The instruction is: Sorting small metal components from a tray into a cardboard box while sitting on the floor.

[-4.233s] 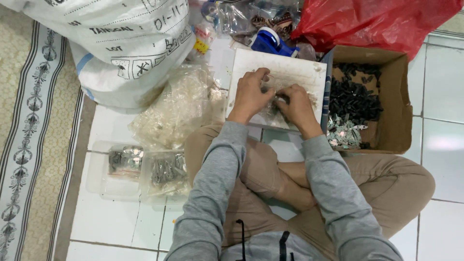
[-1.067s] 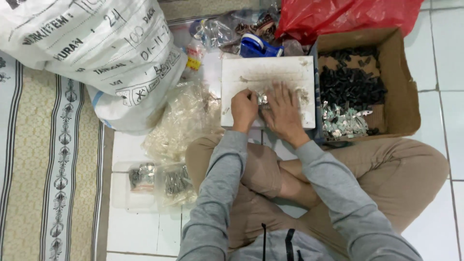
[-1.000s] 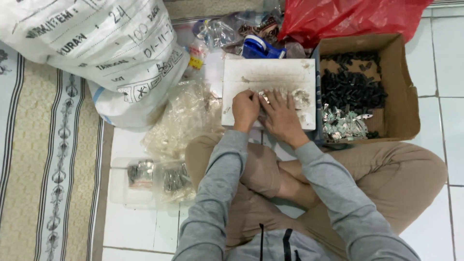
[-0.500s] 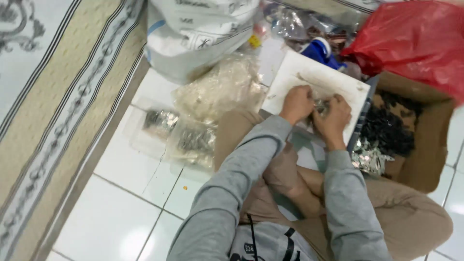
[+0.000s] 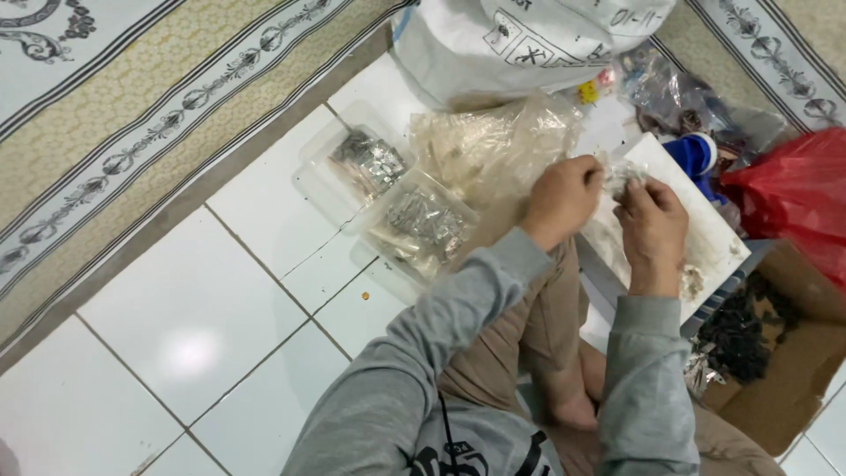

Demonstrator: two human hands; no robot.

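Since half a second ago my view has swung left and tilted, so both hands now sit right of centre and the white tiled floor (image 5: 176, 344) fills the lower left; the hands themselves have kept to the same spot over the board.

Going left to right: a patterned beige and white rug (image 5: 132, 132) runs along the tiles. Next come two clear plastic trays holding small silvery packets (image 5: 388, 189), then a crumpled clear plastic bag (image 5: 489, 145) below a big white woven sack (image 5: 529, 35).

My left hand (image 5: 561, 201) is closed, fingertips pinched on the edge of a small clear plastic packet with something silvery inside (image 5: 624, 174). My right hand (image 5: 654, 231) meets it from the other side, fingers also pinched on that packet. It hangs between the two hands, just above the upper corner of the flat white board (image 5: 705, 242) resting on my lap.

I judge the packet very light, soft and crinkly, rather slippery film; it is best held by its edges with the fingertips, not squeezed in the middle.

Further right lie a blue and white plastic bottle (image 5: 696, 154), a red plastic bag (image 5: 793, 189), and an open brown cardboard box with small dark parts (image 5: 767, 339).
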